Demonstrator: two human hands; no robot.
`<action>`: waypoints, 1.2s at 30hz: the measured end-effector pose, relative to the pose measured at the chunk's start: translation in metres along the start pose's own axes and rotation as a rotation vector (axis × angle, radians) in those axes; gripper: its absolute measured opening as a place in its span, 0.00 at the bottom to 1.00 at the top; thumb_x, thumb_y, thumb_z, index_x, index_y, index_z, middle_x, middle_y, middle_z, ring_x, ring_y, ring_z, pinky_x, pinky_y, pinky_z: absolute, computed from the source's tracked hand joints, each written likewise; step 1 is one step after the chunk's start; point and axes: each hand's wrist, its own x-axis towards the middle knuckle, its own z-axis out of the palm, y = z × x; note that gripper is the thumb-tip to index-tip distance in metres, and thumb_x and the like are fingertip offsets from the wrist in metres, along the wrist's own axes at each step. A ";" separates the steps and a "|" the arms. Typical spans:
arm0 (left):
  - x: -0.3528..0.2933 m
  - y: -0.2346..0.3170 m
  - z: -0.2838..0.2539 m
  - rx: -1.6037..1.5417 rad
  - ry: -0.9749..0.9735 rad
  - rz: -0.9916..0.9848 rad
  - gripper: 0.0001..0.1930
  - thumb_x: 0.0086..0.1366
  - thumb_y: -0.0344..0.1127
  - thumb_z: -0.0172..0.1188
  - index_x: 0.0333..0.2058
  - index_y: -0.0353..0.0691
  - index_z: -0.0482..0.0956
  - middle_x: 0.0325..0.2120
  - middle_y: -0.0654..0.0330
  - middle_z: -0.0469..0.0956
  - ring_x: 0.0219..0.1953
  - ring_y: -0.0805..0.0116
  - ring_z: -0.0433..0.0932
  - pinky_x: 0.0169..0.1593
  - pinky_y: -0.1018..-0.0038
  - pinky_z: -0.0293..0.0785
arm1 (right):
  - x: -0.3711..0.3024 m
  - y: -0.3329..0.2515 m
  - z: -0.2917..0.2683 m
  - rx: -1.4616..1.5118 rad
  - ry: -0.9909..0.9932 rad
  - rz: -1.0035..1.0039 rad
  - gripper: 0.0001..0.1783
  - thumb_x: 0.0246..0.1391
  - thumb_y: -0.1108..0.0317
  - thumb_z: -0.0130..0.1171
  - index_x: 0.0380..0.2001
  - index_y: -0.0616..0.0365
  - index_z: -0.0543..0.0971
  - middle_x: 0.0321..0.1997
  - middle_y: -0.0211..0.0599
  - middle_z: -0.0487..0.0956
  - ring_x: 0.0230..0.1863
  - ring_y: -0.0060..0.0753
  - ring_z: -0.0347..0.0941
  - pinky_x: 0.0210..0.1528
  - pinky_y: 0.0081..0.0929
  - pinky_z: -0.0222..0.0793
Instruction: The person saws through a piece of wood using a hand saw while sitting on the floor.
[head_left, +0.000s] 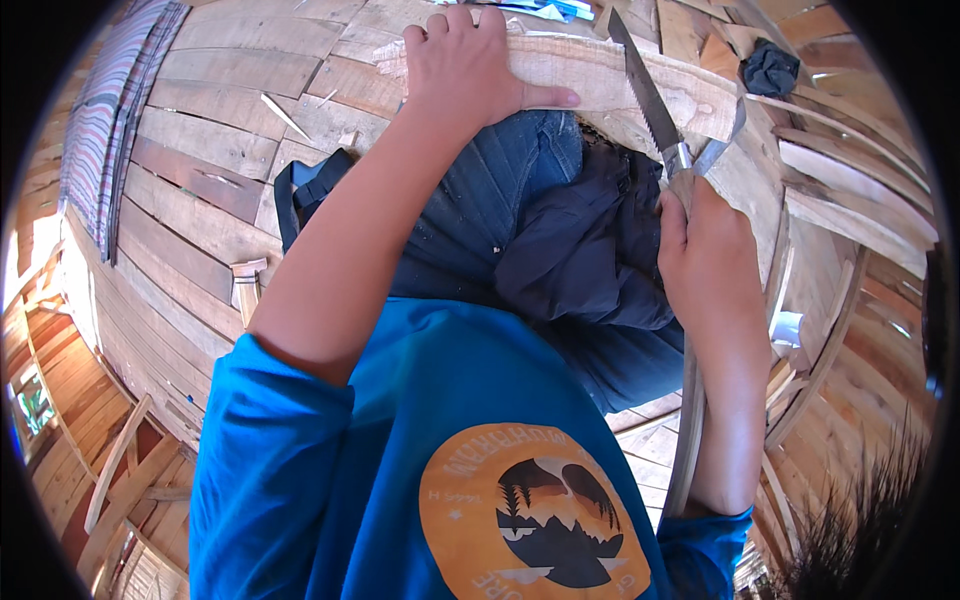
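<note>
Toothed blade (652, 105) and pale wooden board (595, 75), seen from above.
The board lies at 1 o'clock. The right grip (710, 245), between 2 and 3, grasps the blade's handle, tip toward 11; the left grip (460, 70), at 12, rests thumb-spread on the board; whether clenched cannot be told.

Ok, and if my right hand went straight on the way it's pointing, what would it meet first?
Leaving aside the toothed blade it carries, your right hand would likely meet the pale board near its right end. The grey strip there might come first; depth is unclear.
</note>
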 end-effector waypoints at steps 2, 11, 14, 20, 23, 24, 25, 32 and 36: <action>0.000 0.000 0.002 0.002 -0.012 -0.017 0.59 0.34 0.80 0.64 0.50 0.27 0.71 0.48 0.42 0.72 0.54 0.49 0.70 0.59 0.56 0.60 | -0.003 -0.002 -0.001 0.013 -0.006 0.025 0.12 0.62 0.66 0.52 0.35 0.66 0.75 0.27 0.62 0.78 0.33 0.66 0.76 0.37 0.54 0.70; 0.000 -0.011 0.032 0.140 0.197 0.076 0.58 0.33 0.86 0.58 0.44 0.31 0.79 0.39 0.47 0.76 0.46 0.52 0.74 0.50 0.55 0.62 | 0.018 0.012 0.025 0.130 0.125 -0.057 0.14 0.61 0.65 0.53 0.31 0.69 0.75 0.23 0.63 0.77 0.30 0.68 0.76 0.33 0.56 0.73; -0.001 -0.012 0.027 0.112 0.167 0.068 0.58 0.35 0.86 0.57 0.45 0.30 0.78 0.39 0.45 0.77 0.47 0.50 0.74 0.50 0.54 0.63 | 0.023 0.017 0.035 0.222 0.168 -0.075 0.15 0.61 0.65 0.54 0.30 0.69 0.75 0.22 0.64 0.77 0.29 0.69 0.76 0.33 0.56 0.72; -0.003 -0.014 0.023 0.075 0.143 0.021 0.56 0.33 0.82 0.62 0.45 0.32 0.77 0.39 0.49 0.74 0.46 0.52 0.71 0.51 0.54 0.59 | 0.051 0.018 0.073 0.266 0.223 -0.055 0.16 0.63 0.63 0.53 0.27 0.66 0.73 0.21 0.63 0.76 0.27 0.67 0.76 0.30 0.56 0.72; -0.002 -0.009 0.016 0.049 0.078 -0.018 0.58 0.35 0.85 0.59 0.45 0.28 0.77 0.40 0.45 0.75 0.49 0.49 0.72 0.54 0.54 0.61 | 0.034 0.015 0.065 0.274 0.175 -0.007 0.14 0.63 0.64 0.53 0.28 0.64 0.73 0.20 0.62 0.76 0.27 0.66 0.76 0.29 0.55 0.72; -0.002 -0.008 0.015 0.066 0.069 -0.013 0.59 0.35 0.84 0.60 0.47 0.28 0.75 0.41 0.46 0.75 0.49 0.49 0.71 0.54 0.54 0.60 | 0.025 0.016 0.058 0.301 0.158 -0.011 0.13 0.63 0.64 0.54 0.29 0.64 0.72 0.20 0.62 0.76 0.26 0.65 0.76 0.28 0.55 0.72; -0.002 -0.008 0.014 0.058 0.056 -0.004 0.59 0.34 0.84 0.60 0.46 0.28 0.75 0.41 0.46 0.74 0.49 0.49 0.71 0.55 0.54 0.60 | 0.017 0.016 0.048 0.329 0.140 -0.015 0.12 0.62 0.65 0.54 0.29 0.64 0.72 0.20 0.61 0.76 0.26 0.65 0.76 0.27 0.55 0.71; -0.003 -0.010 0.004 0.020 0.009 0.014 0.51 0.37 0.78 0.64 0.43 0.31 0.74 0.38 0.49 0.74 0.47 0.51 0.72 0.55 0.58 0.60 | 0.015 0.021 0.071 0.480 0.207 -0.025 0.08 0.62 0.68 0.55 0.32 0.63 0.72 0.18 0.57 0.75 0.23 0.63 0.76 0.22 0.51 0.69; -0.003 -0.027 -0.028 0.008 -0.022 0.104 0.35 0.44 0.59 0.73 0.40 0.36 0.73 0.37 0.51 0.77 0.44 0.52 0.78 0.50 0.58 0.67 | 0.019 0.021 0.074 0.564 0.202 -0.041 0.08 0.62 0.68 0.55 0.34 0.63 0.73 0.19 0.56 0.76 0.23 0.61 0.76 0.22 0.49 0.70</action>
